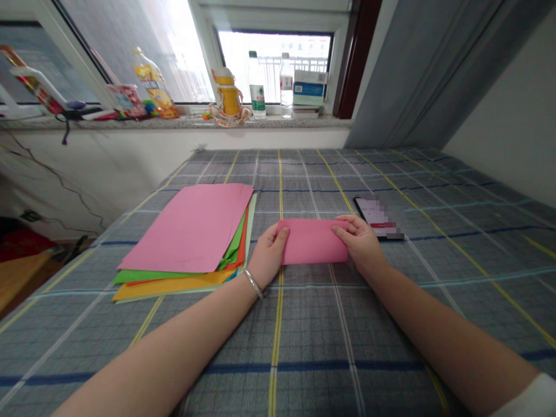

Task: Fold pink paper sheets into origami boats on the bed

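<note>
A small pink sheet of paper (pixel 313 243), wider than it is tall, is held up between my two hands above the plaid cloth. My left hand (pixel 270 250), with a silver bangle at the wrist, pinches its left edge, thumb on the near face. At the right edge my right hand (pixel 358 238) grips it the same way, thumb in front and fingers behind. Whether the paper is folded I cannot tell. To the left lies a stack of coloured paper (pixel 186 229), pink on top, with green, orange and yellow edges showing below.
A phone (pixel 377 219) with a lit screen lies beyond my right hand on the plaid cloth (pixel 313 336). Along the windowsill (pixel 278 124) stand an orange drink bottle (pixel 154 84), a yellow cup (pixel 228 92), two clear bottles and stacked boxes (pixel 309 90).
</note>
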Motion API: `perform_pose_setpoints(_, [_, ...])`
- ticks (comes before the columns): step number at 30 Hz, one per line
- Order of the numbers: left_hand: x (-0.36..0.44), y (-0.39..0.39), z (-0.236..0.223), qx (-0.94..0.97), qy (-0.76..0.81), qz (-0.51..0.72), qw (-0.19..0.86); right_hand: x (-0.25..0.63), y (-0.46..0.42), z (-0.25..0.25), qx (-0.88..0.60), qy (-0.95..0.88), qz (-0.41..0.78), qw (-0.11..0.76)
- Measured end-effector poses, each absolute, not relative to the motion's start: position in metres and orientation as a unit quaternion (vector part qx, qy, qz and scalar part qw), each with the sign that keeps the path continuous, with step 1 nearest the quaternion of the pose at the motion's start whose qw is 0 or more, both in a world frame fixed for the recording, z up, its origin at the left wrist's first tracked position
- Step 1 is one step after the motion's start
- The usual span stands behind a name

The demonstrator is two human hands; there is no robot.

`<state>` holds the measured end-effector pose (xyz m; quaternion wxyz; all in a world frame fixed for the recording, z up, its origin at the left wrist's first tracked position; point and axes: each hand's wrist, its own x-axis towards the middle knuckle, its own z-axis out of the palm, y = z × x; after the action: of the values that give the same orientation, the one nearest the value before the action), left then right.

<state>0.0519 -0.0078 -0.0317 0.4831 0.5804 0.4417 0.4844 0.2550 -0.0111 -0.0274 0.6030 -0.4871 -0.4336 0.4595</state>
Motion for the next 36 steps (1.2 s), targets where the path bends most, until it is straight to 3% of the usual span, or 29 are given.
perform_pose_setpoints(17, [0.05,-0.0103,-0.0339,0.588,0.457,0.459,0.484,0.2541,-0.0088,-0.0302,-0.482,-0.428,0.434,0.629])
perform_pose_setpoints(36, [0.0517,-0.0113,-0.0308,0.623,0.441,0.503,0.406,0.254,-0.0129,-0.0294,-0.489,-0.467,0.411,0.612])
